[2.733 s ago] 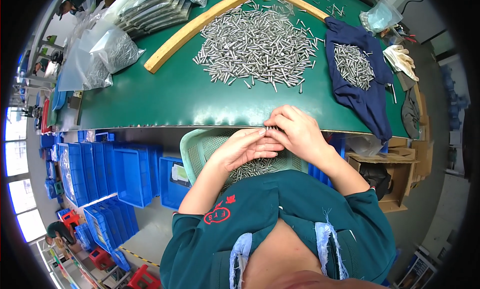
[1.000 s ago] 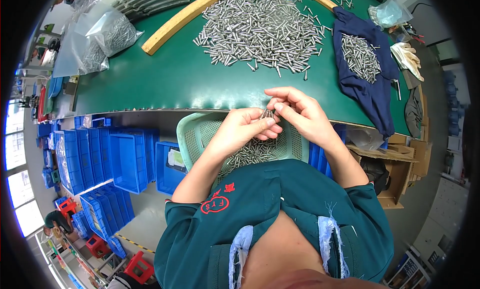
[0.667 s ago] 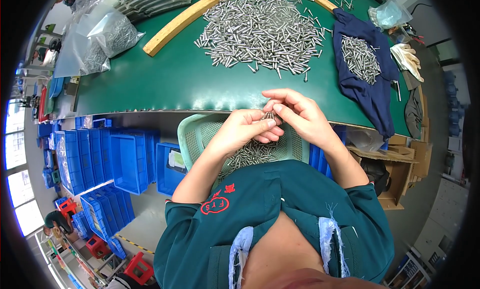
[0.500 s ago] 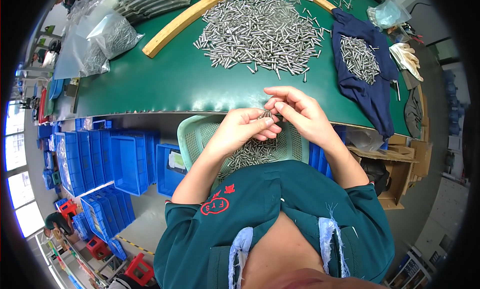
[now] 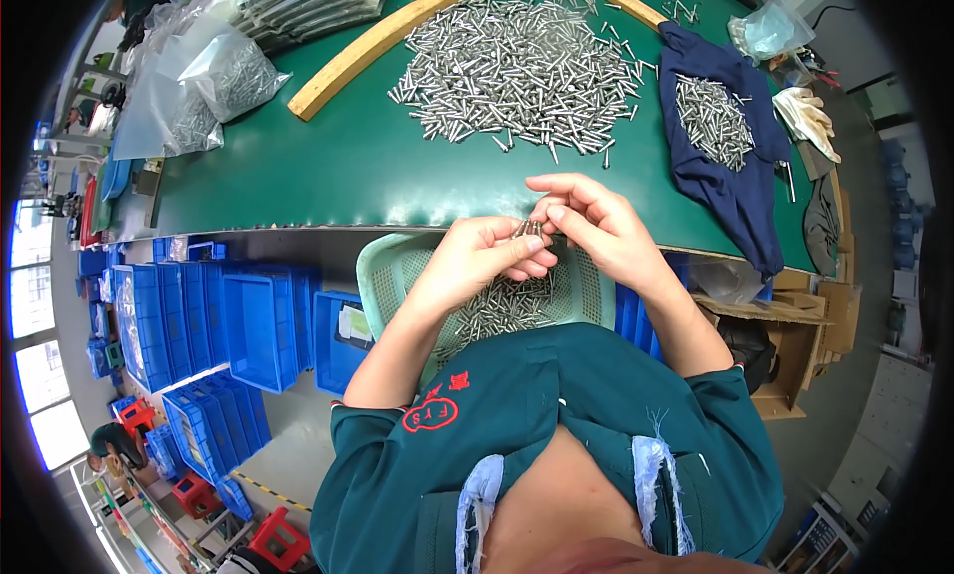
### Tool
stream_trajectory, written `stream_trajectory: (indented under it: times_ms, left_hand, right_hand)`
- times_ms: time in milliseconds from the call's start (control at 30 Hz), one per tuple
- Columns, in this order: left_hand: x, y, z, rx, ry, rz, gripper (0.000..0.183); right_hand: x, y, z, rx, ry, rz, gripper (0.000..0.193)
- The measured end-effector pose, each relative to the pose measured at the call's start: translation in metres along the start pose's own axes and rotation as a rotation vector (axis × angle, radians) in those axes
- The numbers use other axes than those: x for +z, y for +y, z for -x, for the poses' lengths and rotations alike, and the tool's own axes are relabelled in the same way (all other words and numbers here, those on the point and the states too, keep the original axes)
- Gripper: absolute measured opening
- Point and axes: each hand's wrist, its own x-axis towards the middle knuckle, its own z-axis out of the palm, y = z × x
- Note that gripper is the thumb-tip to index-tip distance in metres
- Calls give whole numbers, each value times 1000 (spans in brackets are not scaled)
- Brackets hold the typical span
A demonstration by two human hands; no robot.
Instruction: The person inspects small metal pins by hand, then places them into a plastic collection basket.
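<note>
small metal pins (image 5: 530,228) pinched between both hands (image 5: 542,238) above a green basket (image 5: 383,276), pin pile (image 5: 517,62) beyond.

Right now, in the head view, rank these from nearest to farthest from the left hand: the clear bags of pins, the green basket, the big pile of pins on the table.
From the left hand:
1. Green basket, directly beneath.
2. Big pile of pins, ahead on the table.
3. Clear bags of pins, far left.
</note>
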Motion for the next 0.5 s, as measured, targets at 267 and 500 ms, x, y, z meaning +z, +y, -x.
stream_trajectory:
  times_ms: [267, 500]
  left_hand:
    - [-1, 3, 1, 7, 13, -26, 29]
    - [1, 6, 2, 38, 61, -144, 28]
  right_hand:
    - [-2, 4, -1, 10, 26, 5, 32]
    - [-2, 7, -1, -20, 16, -2, 33]
